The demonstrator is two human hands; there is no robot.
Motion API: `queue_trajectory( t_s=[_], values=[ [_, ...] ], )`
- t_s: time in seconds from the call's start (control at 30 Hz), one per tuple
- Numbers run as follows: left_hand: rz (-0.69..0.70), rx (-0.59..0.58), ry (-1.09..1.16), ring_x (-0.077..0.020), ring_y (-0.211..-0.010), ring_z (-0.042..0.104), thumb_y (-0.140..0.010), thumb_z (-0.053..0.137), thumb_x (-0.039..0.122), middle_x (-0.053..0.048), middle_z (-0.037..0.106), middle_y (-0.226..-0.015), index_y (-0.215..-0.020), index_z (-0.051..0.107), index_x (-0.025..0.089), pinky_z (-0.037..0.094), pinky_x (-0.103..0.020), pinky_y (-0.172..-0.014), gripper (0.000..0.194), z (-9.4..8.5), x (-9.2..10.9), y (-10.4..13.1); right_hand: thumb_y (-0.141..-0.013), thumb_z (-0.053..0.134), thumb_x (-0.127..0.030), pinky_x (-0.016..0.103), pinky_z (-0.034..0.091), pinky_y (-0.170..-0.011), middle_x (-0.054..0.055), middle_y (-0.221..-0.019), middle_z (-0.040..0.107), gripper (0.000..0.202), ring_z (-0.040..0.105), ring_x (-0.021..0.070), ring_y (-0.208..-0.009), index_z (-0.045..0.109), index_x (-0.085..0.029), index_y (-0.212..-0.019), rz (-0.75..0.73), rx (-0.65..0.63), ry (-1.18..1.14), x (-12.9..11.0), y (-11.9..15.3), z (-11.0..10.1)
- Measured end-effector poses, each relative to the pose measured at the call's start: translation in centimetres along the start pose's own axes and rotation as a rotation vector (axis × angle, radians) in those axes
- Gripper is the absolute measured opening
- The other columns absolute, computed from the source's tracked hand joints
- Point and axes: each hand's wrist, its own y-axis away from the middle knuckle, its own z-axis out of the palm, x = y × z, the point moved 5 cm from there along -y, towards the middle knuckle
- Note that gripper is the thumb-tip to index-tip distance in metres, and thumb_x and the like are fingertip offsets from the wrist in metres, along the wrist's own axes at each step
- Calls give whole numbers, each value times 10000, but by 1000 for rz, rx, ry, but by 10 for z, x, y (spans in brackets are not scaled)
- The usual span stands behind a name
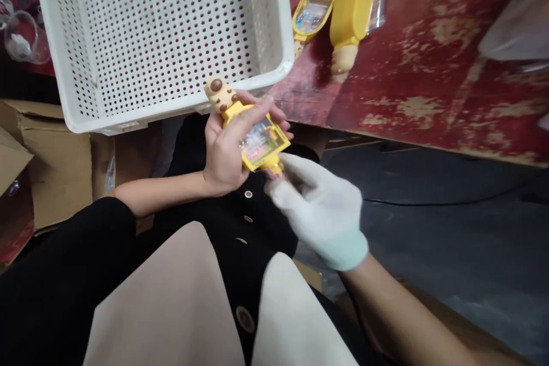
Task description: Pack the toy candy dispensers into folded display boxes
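Observation:
A yellow plastic toy [266, 140] with a spotted animal figure on one end and a picture window in its body is held over my lap. My bare left hand [227, 143] wraps around its body, the thumb lying across the window. In a white glove with a pale green cuff, my right hand [321, 200] grips the narrow tube end of the same toy. The gloved fingers partly hide that tube. Just beyond the toy stands the near rim of a white perforated basket [184, 97].
Several similar yellow toys [351, 11] lie on the worn red table [429, 86], right of the basket. Cardboard boxes [55, 166] stand at the left. Clear plastic cups [26, 37] sit at the far left, and a clear bag [518, 23] lies at the right.

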Motion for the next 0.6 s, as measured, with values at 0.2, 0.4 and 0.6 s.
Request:
queue_trajectory(
  t_s=[0.2, 0.4, 0.6],
  values=[
    [4, -29, 58, -104, -592, 652, -923, 570, 166, 36, 624, -696, -835, 496, 209, 581, -225, -577, 122, 3, 0, 12, -954, 490, -408, 252, 414, -533, 66, -690, 707, 379, 652, 169, -581, 748, -156, -1070, -298, 162, 409, -23, 19, -10],
    [11, -19, 59, -118, -600, 646, -881, 626, 221, 37, 609, -696, -852, 465, 228, 624, -272, -616, 163, 7, 11, 32, -932, 518, -411, 248, 363, -482, 12, -575, 628, 334, 530, 120, -456, 761, -183, -959, -160, 70, 157, -32, 26, -13],
    [29, 22, 57, -118, -583, 655, -862, 682, 318, 45, 632, -689, -870, 460, 221, 591, -242, -584, 242, -10, -5, 15, -901, 565, -648, 223, 218, -434, -39, -459, 395, 521, 291, 63, -423, 597, -163, -716, 199, -172, -440, 2, 10, 18]
  ],
)
